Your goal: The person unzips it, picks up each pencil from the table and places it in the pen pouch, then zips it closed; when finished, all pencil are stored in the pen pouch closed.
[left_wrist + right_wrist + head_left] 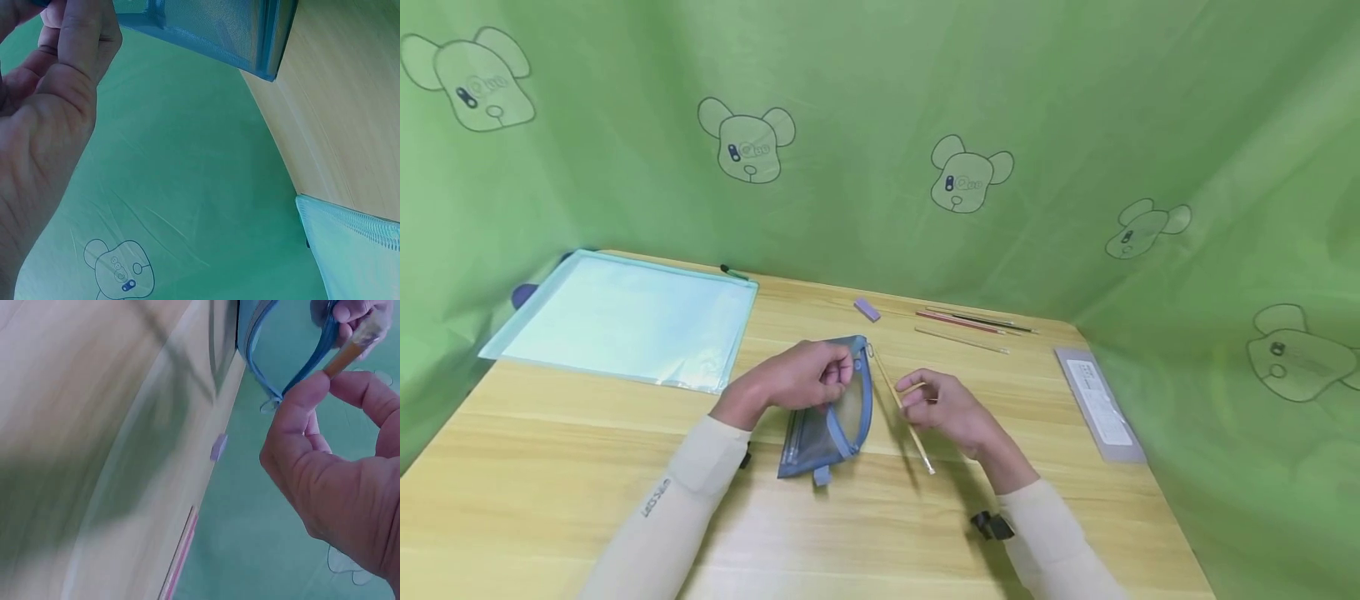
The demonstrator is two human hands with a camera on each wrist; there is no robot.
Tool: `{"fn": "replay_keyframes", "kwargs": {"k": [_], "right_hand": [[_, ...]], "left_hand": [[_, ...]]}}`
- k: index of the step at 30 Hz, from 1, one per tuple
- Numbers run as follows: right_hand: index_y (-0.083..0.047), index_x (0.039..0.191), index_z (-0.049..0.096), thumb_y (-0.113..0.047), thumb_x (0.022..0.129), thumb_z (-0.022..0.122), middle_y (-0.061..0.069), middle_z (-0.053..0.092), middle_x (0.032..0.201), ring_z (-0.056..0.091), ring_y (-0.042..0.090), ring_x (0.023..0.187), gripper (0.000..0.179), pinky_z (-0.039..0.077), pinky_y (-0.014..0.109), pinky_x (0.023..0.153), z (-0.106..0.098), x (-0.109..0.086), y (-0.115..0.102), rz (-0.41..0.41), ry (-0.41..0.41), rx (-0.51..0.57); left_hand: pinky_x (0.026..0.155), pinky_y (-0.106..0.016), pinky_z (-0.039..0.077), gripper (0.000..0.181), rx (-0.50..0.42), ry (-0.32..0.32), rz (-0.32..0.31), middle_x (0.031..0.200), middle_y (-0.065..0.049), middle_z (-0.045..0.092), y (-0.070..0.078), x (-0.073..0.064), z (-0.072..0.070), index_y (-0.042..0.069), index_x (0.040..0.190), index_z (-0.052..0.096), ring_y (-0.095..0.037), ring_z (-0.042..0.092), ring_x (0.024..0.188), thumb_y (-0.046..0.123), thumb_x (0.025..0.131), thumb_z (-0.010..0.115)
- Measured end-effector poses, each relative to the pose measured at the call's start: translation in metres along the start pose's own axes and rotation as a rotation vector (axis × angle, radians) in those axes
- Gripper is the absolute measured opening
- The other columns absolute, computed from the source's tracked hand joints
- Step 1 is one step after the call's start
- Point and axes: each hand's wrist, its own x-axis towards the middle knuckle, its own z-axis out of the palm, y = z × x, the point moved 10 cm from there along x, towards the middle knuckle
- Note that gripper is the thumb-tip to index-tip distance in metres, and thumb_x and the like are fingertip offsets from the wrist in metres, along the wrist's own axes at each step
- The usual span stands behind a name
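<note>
My left hand [811,375] grips the upper edge of a blue mesh pencil pouch [823,448], holding it tilted over the wooden table with its zip side spread apart. Between the thumb and fingers of my right hand [947,410] is a slim yellow pencil [919,448]. It slants, its silver-tipped end toward me and its far end near the ring of the pouch's zip. In the right wrist view the thumb and forefinger pinch the pencil [345,359] just below that silvery end. Part of the pouch [212,31] shows beside the left hand in the left wrist view.
A pale teal zip folder [632,321] lies at the back left. Toward the back are a purple eraser [867,309] and several pencils [958,322]. A flat greyish packet [1101,407] with a white label lies along the right edge. Green curtain [865,225] surrounds the table.
</note>
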Motion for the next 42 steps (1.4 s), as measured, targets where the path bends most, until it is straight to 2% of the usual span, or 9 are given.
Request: {"fn": "replay_keyframes", "kwargs": {"k": [5, 11, 15, 21, 27, 31, 36, 39, 42], "right_hand": [[0.008, 0.134, 0.057, 0.000, 0.087, 0.064, 0.015, 0.068, 0.104, 0.060, 0.015, 0.083, 0.048, 0.053, 0.024, 0.075, 0.017, 0.011, -0.003, 0.040, -0.043, 0.039], [0.005, 0.126, 0.057, 0.003, 0.086, 0.061, 0.000, 0.063, 0.081, 0.051, 0.011, 0.070, 0.040, 0.045, 0.021, 0.065, 0.036, 0.033, -0.012, 0.059, -0.065, 0.114], [0.001, 0.117, 0.057, 0.007, 0.089, 0.059, -0.003, 0.058, 0.076, 0.053, 0.010, 0.071, 0.029, 0.049, 0.020, 0.065, 0.047, 0.047, -0.014, 0.072, -0.061, 0.156], [0.004, 0.116, 0.061, 0.011, 0.091, 0.064, 0.001, 0.065, 0.082, 0.062, 0.010, 0.074, 0.026, 0.056, 0.020, 0.068, 0.055, 0.060, -0.016, 0.051, -0.008, 0.120], [0.007, 0.124, 0.067, 0.011, 0.090, 0.066, 0.010, 0.072, 0.096, 0.070, 0.014, 0.083, 0.034, 0.065, 0.026, 0.079, 0.057, 0.056, -0.023, -0.007, 0.030, 0.024], [0.006, 0.116, 0.067, 0.008, 0.092, 0.068, 0.015, 0.072, 0.101, 0.070, 0.017, 0.087, 0.024, 0.067, 0.031, 0.083, 0.041, 0.048, -0.028, -0.054, 0.079, -0.005], [0.004, 0.117, 0.067, 0.004, 0.098, 0.066, 0.021, 0.071, 0.110, 0.070, 0.028, 0.097, 0.019, 0.065, 0.041, 0.090, -0.008, 0.043, -0.017, -0.075, 0.214, -0.112], [0.004, 0.126, 0.065, -0.001, 0.102, 0.064, 0.023, 0.069, 0.125, 0.068, 0.037, 0.116, 0.024, 0.060, 0.049, 0.103, -0.044, 0.044, 0.001, -0.040, 0.288, -0.224], [0.002, 0.142, 0.057, -0.010, 0.104, 0.064, 0.026, 0.059, 0.148, 0.057, 0.044, 0.139, 0.041, 0.049, 0.057, 0.118, -0.075, 0.045, 0.025, 0.026, 0.320, -0.339]], "left_hand": [[0.069, -0.028, 0.059, 0.011, 0.007, -0.001, 0.011, 0.082, -0.001, 0.059, 0.002, 0.001, 0.002, 0.006, 0.102, 0.063, -0.013, 0.063, 0.071, -0.003, 0.096, 0.064], [0.066, -0.027, 0.061, 0.013, -0.008, -0.015, 0.026, 0.081, -0.001, 0.057, 0.007, 0.002, 0.008, 0.006, 0.102, 0.062, -0.012, 0.059, 0.072, -0.005, 0.095, 0.064], [0.068, -0.027, 0.062, 0.013, -0.034, -0.028, 0.043, 0.082, -0.001, 0.058, 0.008, 0.002, 0.012, 0.008, 0.101, 0.062, -0.012, 0.059, 0.074, -0.004, 0.095, 0.066], [0.069, -0.025, 0.061, 0.014, -0.018, -0.002, 0.049, 0.085, -0.002, 0.061, 0.006, 0.003, 0.009, 0.010, 0.101, 0.064, -0.011, 0.061, 0.075, -0.002, 0.096, 0.068], [0.070, -0.028, 0.063, 0.012, -0.057, 0.002, 0.038, 0.085, -0.003, 0.061, 0.006, 0.002, 0.004, 0.009, 0.102, 0.063, -0.013, 0.063, 0.074, -0.001, 0.098, 0.067], [0.070, -0.032, 0.063, 0.012, -0.048, 0.006, 0.026, 0.083, -0.002, 0.059, 0.005, 0.002, 0.002, 0.008, 0.102, 0.062, -0.013, 0.060, 0.073, -0.002, 0.098, 0.065], [0.067, -0.027, 0.058, 0.013, -0.015, 0.021, 0.021, 0.083, -0.001, 0.058, 0.005, 0.001, -0.001, 0.008, 0.102, 0.063, -0.013, 0.059, 0.074, -0.003, 0.096, 0.064], [0.068, -0.026, 0.058, 0.014, -0.014, 0.021, 0.018, 0.082, -0.001, 0.058, 0.005, 0.001, -0.001, 0.009, 0.100, 0.063, -0.013, 0.060, 0.074, -0.003, 0.095, 0.065], [0.068, -0.026, 0.058, 0.013, -0.017, 0.013, 0.016, 0.082, -0.001, 0.057, 0.004, 0.001, 0.000, 0.008, 0.101, 0.063, -0.012, 0.060, 0.073, -0.004, 0.095, 0.064]]}}
